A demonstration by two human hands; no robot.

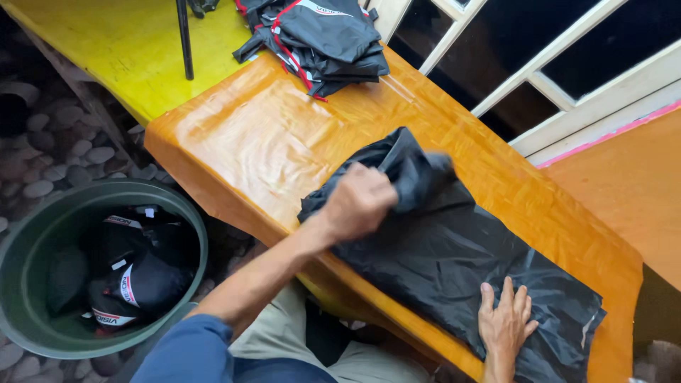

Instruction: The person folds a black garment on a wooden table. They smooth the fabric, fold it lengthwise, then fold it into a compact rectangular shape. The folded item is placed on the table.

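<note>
Nearest, the right hand (505,325) lies flat with its fingers spread on the near end of a black garment (454,255), pressing the thin, glossy, crinkled fabric down, its grip released. The garment stretches lengthwise along the orange bench (248,142), whose smooth shiny covering shows a fine woven pattern and curves over the front edge. Farther up, the left hand (358,202) is clenched on a bunched fold at the garment's far end, lifting it over the flat part; that hand is blurred. To the left, below the bench, a round green tub (21,262) holds more dark pieces with red and white trim, standing on a floor of rounded grey stones (64,135). At the far end of the bench lies a stack of folded black garments (319,42) edged in red, and beyond it a yellow surface (128,42) with a thin dark upright rod (185,39). On the right runs a cream wooden frame (567,92) with dark openings.
</note>
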